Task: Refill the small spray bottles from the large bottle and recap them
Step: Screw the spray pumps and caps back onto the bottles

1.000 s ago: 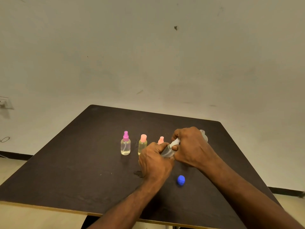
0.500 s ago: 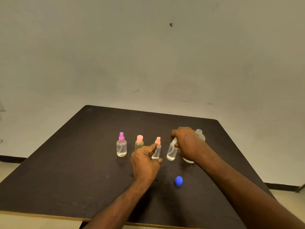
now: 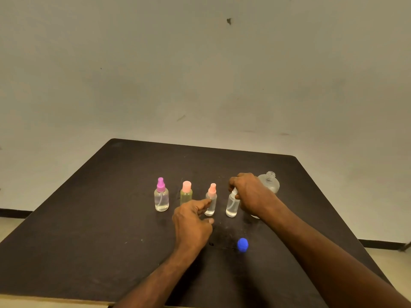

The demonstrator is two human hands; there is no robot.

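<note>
Several small spray bottles stand upright in a row on the dark table point(image 3: 89, 218): one with a purple top point(image 3: 161, 197), a yellowish one with a pink cap point(image 3: 186, 193), a slim one with a salmon top point(image 3: 211, 202), and a clear one with a white top point(image 3: 232, 205). My right hand point(image 3: 251, 193) grips the white top of that clear bottle. My left hand point(image 3: 192, 221) is open, its index finger and thumb on either side of the salmon-topped bottle. The large clear bottle point(image 3: 270, 182) stands uncapped behind my right hand. Its blue cap point(image 3: 242, 244) lies nearer to me.
A plain wall rises behind the table. The table's front edge is close to me, and its right edge runs near my right forearm. Floor and a dark baseboard show on both sides.
Both hands held the clear bottle tilted together. It now stands upright on the table under my right hand, and my left hand has let go and moved toward the salmon-topped bottle.
</note>
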